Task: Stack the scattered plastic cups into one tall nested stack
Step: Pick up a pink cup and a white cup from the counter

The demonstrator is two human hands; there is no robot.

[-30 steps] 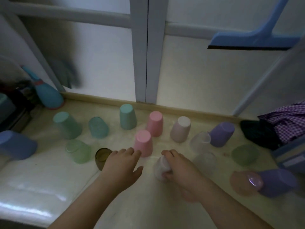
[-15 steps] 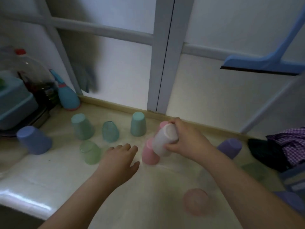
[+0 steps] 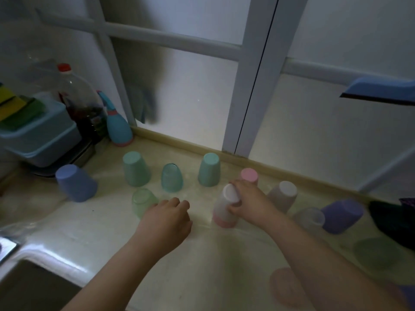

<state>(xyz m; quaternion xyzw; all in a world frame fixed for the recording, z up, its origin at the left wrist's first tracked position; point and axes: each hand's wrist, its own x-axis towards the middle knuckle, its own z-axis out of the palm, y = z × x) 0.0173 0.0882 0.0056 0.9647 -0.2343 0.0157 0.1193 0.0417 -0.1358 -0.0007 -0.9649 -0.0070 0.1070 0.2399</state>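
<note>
Lowered since half a second ago, the white plastic cup now sits upside down over the pink plastic cup on the pale counter, right hand wrapped around it. Left hand hovers beside, loosely curled, empty.

The right hand is covering one side of the white cup, hiding its grip there. Below that cup, a pink cup is blurring beyond telling its pose. Far right of it, a dark cloth and blue blade are running off the edge.
</note>
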